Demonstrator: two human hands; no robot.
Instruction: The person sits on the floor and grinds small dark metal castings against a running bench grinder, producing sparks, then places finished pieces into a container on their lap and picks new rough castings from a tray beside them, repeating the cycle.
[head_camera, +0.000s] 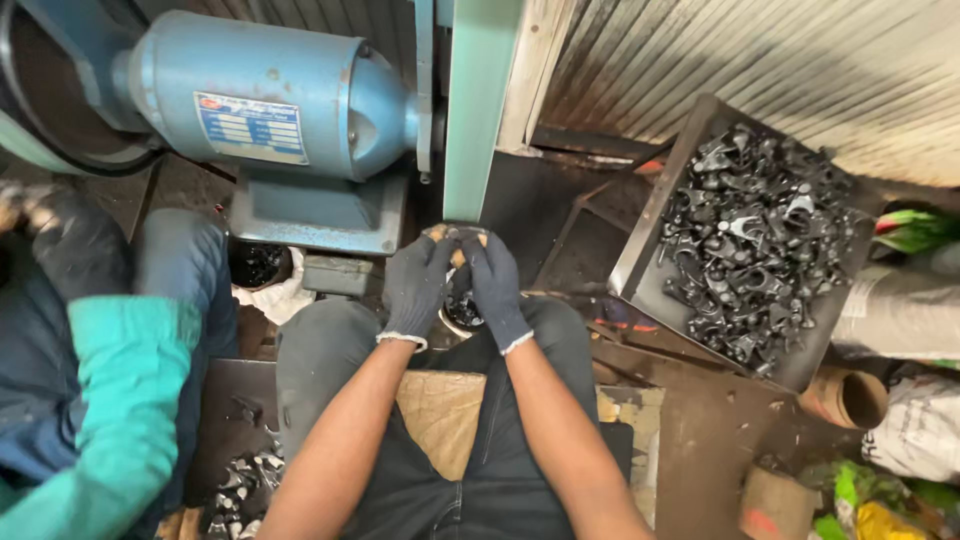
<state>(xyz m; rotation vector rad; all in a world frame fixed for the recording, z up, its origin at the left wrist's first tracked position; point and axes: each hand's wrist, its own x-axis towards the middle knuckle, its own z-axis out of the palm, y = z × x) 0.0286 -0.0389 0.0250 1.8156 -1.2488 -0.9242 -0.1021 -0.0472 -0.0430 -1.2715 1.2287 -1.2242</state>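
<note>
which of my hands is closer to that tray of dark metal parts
Right. Your right hand is at the sanding belt, on the side facing the tray, which sits off to its right. Your left hand is beside it, on the far side from the tray.

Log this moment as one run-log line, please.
left hand: gloved, on small part at belt | right hand: gloved, same part | sanding belt: directly ahead | tray of dark metal parts: right

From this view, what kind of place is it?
Likely a small metal-finishing workshop: a blue motor-driven belt grinder, a tray heaped with dark metal parts, and gloved hands, left hand and right hand, pressing a piece to the belt.
</note>
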